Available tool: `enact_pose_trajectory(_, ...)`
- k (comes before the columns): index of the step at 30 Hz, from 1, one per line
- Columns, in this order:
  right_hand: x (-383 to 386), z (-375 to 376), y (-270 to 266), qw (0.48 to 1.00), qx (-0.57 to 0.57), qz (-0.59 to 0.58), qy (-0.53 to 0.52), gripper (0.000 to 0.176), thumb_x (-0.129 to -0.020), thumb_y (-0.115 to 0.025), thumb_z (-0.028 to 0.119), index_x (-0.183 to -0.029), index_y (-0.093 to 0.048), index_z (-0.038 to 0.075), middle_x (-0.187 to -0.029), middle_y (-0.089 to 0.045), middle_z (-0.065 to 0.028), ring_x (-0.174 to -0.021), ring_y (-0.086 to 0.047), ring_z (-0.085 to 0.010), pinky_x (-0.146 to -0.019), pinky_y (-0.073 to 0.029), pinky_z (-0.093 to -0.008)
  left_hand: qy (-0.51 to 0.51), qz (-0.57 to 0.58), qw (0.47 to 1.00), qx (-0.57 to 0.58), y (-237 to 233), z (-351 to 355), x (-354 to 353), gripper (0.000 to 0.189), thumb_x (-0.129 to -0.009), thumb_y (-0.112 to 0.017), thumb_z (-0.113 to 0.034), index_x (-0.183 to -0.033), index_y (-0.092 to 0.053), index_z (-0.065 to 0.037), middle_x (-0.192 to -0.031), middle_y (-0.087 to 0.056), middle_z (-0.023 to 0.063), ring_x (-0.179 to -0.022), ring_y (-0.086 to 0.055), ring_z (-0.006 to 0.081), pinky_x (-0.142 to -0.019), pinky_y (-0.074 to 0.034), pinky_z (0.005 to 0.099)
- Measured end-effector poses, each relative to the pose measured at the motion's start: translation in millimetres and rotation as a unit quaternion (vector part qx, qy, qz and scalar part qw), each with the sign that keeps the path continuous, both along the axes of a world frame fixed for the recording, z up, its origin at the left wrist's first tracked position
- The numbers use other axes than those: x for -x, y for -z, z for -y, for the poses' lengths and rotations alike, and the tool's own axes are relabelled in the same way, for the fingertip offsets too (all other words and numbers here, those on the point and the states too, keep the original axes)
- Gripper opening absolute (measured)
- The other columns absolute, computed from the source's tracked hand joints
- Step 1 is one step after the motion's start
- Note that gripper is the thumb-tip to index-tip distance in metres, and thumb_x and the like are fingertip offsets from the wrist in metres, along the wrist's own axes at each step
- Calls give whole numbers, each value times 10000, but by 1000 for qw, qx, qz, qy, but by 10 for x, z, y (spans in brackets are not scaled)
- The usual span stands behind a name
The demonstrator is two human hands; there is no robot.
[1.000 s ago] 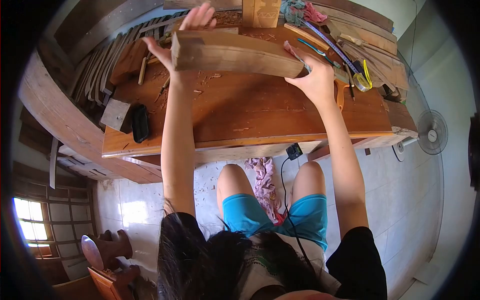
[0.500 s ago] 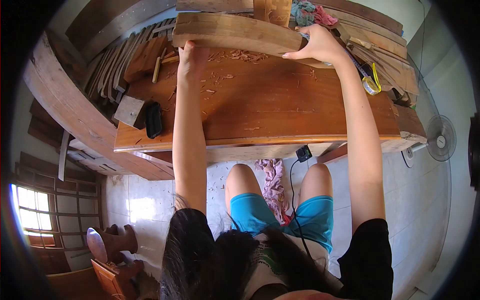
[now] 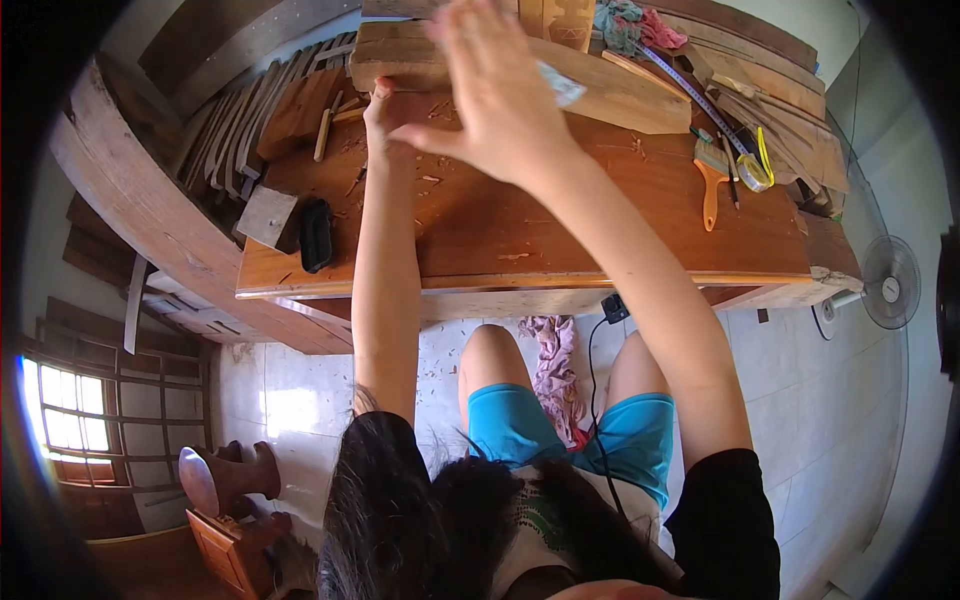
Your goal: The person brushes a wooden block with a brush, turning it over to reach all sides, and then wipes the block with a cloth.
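A long curved piece of wood lies across the back of the brown wooden table. My left hand grips its left end from the near side, thumb on the front face. Above the middle of the wood is my right hand, slightly blurred, with its fingers stretched out and thumb apart, holding nothing. A small pale blue-white piece shows on the wood just right of my right hand; what it is cannot be made out.
An orange-handled brush, a pencil and a tape measure with its blade out lie at the right. A black tray and a wood block are at the left. Shavings and stacked wood strips lie around.
My right hand has let go of the wood's right end and moved left over its middle, fingers now spread. The wood's right end is lower, and the brush and pencil have come into view.
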State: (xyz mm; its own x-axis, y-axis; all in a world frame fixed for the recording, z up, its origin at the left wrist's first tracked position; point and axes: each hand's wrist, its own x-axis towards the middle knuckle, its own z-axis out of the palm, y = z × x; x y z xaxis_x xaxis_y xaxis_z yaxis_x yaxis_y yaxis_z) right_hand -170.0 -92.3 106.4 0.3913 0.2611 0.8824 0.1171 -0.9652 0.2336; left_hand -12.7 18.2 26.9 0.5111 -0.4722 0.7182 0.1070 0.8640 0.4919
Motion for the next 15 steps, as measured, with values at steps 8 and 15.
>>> enact_pose_trajectory(8, 23, -154, 148, 995, -87, -42, -29, 1241, -690, -726, 756, -1451, -349, -148, -1486, -390, -326, -1437, -347, -425, -1225, -243, -485, 18, 15, 1000, -20, -54, 14, 17, 656, -829, -808, -323, -1388, -532, -120, -1432, -543, 39, -1370, -452, 258, -1182, -305, 489)
enact_pose_trajectory(15, -71, -429, 130, 991, -122, -15, -62, 1269, -640, -719, 784, -1451, -373, -128, -1517, -379, -293, -1433, -355, -414, -1221, -231, -482, 28, 26, 999, -26, -29, -75, -14, 652, -827, -808, -327, -1383, -539, -119, -1431, -545, 41, -1371, -452, 261, -1180, -306, 489)
